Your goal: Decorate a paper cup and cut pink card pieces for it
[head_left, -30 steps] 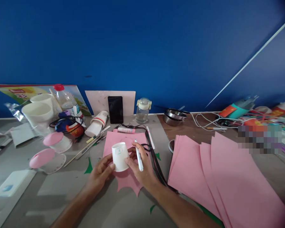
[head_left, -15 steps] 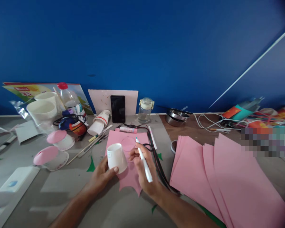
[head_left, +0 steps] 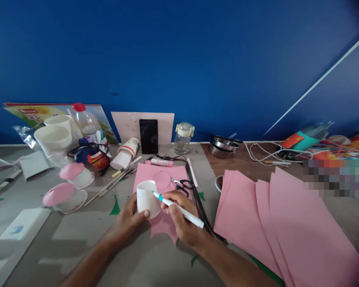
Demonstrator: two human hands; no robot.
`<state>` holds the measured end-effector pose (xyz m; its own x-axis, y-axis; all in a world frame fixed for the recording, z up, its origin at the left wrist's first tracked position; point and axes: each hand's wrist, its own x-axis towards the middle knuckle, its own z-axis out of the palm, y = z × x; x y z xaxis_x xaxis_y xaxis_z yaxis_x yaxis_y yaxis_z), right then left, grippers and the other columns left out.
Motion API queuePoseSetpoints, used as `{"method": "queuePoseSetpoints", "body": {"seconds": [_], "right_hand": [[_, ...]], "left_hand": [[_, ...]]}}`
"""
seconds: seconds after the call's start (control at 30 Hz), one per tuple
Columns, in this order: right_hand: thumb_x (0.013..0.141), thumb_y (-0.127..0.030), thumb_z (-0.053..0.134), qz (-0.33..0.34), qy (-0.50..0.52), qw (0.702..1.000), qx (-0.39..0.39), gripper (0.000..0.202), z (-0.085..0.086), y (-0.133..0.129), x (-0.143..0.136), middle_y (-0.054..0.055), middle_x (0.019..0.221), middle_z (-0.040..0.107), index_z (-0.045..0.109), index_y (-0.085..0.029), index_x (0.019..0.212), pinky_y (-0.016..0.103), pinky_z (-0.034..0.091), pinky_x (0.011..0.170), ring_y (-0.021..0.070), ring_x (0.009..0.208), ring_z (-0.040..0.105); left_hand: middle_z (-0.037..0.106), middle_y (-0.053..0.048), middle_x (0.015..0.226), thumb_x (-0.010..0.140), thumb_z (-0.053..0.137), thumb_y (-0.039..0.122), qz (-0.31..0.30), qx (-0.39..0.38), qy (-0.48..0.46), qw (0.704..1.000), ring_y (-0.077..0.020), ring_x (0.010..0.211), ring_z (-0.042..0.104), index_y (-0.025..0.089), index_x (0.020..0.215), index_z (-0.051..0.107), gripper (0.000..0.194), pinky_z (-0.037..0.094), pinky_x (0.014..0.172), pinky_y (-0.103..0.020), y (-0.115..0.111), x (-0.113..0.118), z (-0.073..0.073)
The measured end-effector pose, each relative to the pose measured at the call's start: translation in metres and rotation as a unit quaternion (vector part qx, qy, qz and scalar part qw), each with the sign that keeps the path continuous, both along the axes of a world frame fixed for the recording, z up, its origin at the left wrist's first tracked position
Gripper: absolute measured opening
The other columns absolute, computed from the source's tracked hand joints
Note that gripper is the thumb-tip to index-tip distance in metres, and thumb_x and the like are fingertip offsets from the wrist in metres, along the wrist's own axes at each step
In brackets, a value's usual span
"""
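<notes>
Head camera: left hand (head_left: 128,217) grips an upturned white paper cup (head_left: 146,201) over scalloped pink paper (head_left: 164,228), while right hand (head_left: 186,232) pinches a teal-tipped marker (head_left: 192,218) at its side, apparently drawing, though contact is unclear; any next stroke calls for a steady cup.

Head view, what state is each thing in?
Cup: held, narrow end up.
Marker: uncapped, tip at cup.
Scissors: lying, handles apart.
Phone: upright, screen dark.
Bottle: red cap on.
Jar: lid on.
Cup stack: nested, mouths up.
Pink tube: lying down.
Pink sheets: lying overlapped.
</notes>
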<state>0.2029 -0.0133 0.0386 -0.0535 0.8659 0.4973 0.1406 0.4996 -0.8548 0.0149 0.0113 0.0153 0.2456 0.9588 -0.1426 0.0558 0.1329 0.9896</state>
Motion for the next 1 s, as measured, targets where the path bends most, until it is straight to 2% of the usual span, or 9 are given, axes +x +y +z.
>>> {"method": "queuePoseSetpoints", "body": {"seconds": [0.23, 0.57, 0.8, 1.0], "right_hand": [[0.094, -0.038, 0.044, 0.002, -0.027, 1.0, 0.008, 0.027, 0.004, 0.002, 0.0, 0.005, 0.081, 0.068, 0.062, -0.019, 0.1, 0.035, 0.049, 0.077, 0.0196, 0.079, 0.063], [0.093, -0.033, 0.045, 0.001, -0.046, 0.999, 0.002, 0.023, 0.004, 0.003, 0.001, 0.005, 0.079, 0.068, 0.063, -0.02, 0.098, 0.034, 0.048, 0.075, 0.0195, 0.078, 0.062], [0.093, -0.032, 0.045, 0.001, -0.017, 0.999, 0.032, 0.022, 0.001, 0.003, 0.002, 0.004, 0.078, 0.068, 0.062, -0.02, 0.1, 0.035, 0.048, 0.076, 0.0197, 0.078, 0.062], [0.093, -0.032, 0.047, -0.003, -0.009, 1.0, 0.019, 0.021, -0.001, 0.005, 0.002, 0.005, 0.081, 0.068, 0.062, -0.021, 0.102, 0.035, 0.048, 0.075, 0.0195, 0.08, 0.062]], "left_hand": [[0.066, -0.009, 0.095, 0.062, 0.072, 0.057, -0.007, 0.003, 0.02, 1.0, -0.0264, 0.086, 0.058, 0.013, 0.105, 0.058, 0.064, 0.046, 0.07, -0.031, 0.001, 0.004, 0.008], [0.063, -0.008, 0.091, 0.066, 0.07, 0.056, -0.018, 0.006, 0.006, 1.0, -0.0236, 0.082, 0.055, 0.014, 0.108, 0.056, 0.061, 0.044, 0.065, -0.029, 0.002, 0.001, 0.001], [0.065, -0.008, 0.094, 0.066, 0.072, 0.053, -0.02, 0.004, 0.003, 1.0, -0.0242, 0.084, 0.056, 0.014, 0.106, 0.058, 0.057, 0.043, 0.065, -0.029, 0.001, -0.001, -0.001], [0.066, -0.009, 0.099, 0.068, 0.072, 0.052, -0.036, 0.005, -0.003, 0.999, -0.0253, 0.088, 0.057, 0.014, 0.109, 0.059, 0.057, 0.044, 0.068, -0.029, 0.002, -0.004, -0.002]]}}
